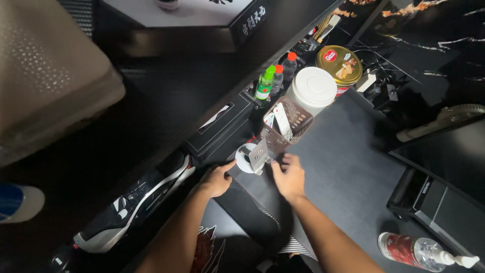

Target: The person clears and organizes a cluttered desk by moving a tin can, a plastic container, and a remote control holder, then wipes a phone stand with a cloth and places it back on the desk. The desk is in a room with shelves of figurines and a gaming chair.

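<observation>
Dim black desk [353,167], left hand [216,180] and right hand [289,177] at mesh basket [285,126] (finger grip unclear), small white object [244,156] half hidden.

Perforated brown mesh basket [288,124], glossy white plastic tub [314,90], matt black desk mat [348,172].

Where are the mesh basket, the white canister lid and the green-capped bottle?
mesh basket [295,121]: head view, on its perforated side wall.
white canister lid [314,86]: head view, middle of the round top.
green-capped bottle [264,85]: head view, on its upper body under the cap.
</observation>
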